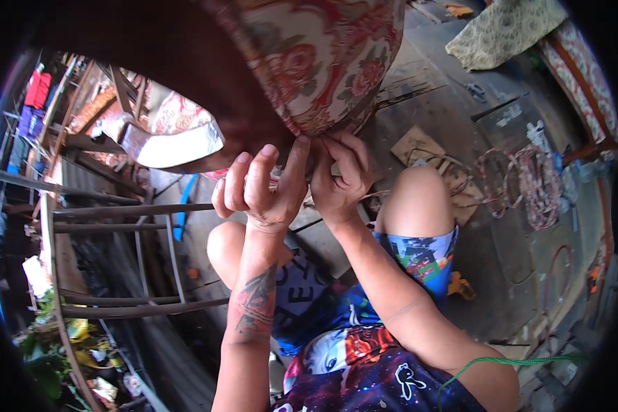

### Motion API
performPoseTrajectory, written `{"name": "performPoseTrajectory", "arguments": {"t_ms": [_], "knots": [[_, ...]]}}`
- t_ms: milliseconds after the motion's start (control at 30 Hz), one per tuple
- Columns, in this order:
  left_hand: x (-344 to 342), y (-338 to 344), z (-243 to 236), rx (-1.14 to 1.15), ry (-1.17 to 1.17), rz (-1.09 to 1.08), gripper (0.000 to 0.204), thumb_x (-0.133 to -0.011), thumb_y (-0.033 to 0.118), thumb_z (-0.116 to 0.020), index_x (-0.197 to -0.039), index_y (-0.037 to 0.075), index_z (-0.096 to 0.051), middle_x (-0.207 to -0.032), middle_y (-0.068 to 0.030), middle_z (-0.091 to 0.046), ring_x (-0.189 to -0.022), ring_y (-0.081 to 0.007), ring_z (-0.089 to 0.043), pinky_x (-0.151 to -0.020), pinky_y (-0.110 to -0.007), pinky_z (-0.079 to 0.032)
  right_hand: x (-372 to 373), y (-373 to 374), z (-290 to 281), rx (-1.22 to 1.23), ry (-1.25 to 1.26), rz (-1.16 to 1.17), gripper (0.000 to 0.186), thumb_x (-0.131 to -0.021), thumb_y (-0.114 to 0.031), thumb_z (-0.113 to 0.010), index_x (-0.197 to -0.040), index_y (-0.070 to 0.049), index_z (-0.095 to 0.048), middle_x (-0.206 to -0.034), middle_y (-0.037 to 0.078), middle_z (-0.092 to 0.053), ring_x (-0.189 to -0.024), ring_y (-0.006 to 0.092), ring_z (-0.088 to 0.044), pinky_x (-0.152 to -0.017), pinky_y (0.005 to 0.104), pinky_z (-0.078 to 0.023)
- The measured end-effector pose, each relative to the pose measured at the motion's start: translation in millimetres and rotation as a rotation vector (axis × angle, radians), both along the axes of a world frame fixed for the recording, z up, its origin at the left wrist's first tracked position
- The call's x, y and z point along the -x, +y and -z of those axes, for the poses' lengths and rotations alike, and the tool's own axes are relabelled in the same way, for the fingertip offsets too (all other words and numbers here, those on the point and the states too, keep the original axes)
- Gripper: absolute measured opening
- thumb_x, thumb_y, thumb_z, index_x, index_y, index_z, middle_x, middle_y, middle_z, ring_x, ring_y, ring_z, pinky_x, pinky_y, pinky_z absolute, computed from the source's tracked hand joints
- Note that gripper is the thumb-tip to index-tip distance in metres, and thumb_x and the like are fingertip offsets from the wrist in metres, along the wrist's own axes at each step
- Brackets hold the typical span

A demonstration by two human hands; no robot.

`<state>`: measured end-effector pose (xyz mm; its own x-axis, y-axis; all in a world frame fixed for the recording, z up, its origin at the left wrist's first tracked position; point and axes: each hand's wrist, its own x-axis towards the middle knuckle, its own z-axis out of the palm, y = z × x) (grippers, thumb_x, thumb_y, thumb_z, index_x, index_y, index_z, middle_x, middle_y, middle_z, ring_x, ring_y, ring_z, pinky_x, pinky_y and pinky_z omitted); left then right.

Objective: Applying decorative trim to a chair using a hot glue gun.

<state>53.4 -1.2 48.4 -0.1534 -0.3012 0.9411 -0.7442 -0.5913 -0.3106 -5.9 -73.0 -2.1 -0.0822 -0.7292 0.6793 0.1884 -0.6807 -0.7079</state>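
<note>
A large padded piece covered in floral fabric (323, 58), cream with red roses, stands before me. A corded seam runs between it and a dark brown panel (206, 75). At the seam's lower corner, my left hand (268, 182) presses its index finger and thumb on the fabric edge, the other fingers raised and curled. Beside it my right hand (340, 168) pinches the same edge, its fingers bent together. The fingertips of both hands almost meet. Whether something small sits between them is hidden.
On the worn floor at right lie a coil of patterned cord (539, 185) and a flat brown board (419, 147). A patterned cloth (505, 31) lies at the far right. Metal railing (130, 213) borders my left, and a green string (515, 359) crosses near my right arm.
</note>
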Motion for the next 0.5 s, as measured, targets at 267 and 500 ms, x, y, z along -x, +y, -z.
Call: {"name": "performPoseTrajectory", "arguments": {"t_ms": [267,500], "knots": [[-24.9,24.2,-66.3,-0.664,-0.392,0.086,0.023,-0.097,0.026,-0.058,-0.11,0.026,-0.078,-0.126,0.0102,-0.069,-0.125,-0.0129,-0.062,-0.121,-0.047,-0.01,0.8,-3.3,-13.3,-0.051,-0.126,-0.034,0.025,-0.074,0.009,-0.077,-0.095,-0.002,-0.068,-0.092,0.01,-0.062,-0.079,0.0281,-0.062,-0.068,0.0367,-0.05],[-33.5,27.1,-90.0,-1.005,-0.505,0.129,0.03,-0.098,0.021,-0.053,-0.119,0.016,-0.074,-0.131,0.0014,-0.066,-0.132,-0.0146,-0.058,-0.126,-0.044,-0.005,1.4,-2.4,-12.2,-0.037,-0.125,-0.017,0.025,-0.074,0.007,-0.077,-0.095,-0.002,-0.068,-0.093,0.01,-0.062,-0.081,0.0293,-0.062,-0.07,0.0377,-0.051]]}}
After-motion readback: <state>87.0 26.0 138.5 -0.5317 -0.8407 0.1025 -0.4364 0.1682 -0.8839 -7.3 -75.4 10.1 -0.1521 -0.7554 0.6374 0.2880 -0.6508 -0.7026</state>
